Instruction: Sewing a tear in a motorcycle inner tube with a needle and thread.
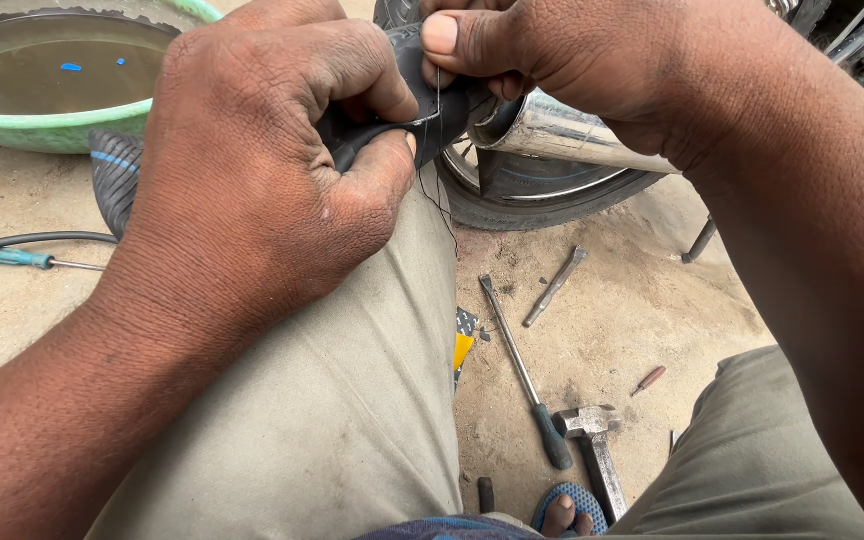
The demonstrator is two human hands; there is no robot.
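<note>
I am pinching the black rubber tube [422, 110] over my left knee, left hand [252, 170] clamped on its near fold, right hand [572, 60] nipping the far edge; it is looking soft, light, floppy, best gripped close beside the seam.

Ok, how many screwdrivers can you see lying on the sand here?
3. A teal-handled screwdriver lies at the left beside the black hose, a long dark-handled one lies between the knees, and a small reddish one lies right of it. Others may be hidden under the legs.
</note>
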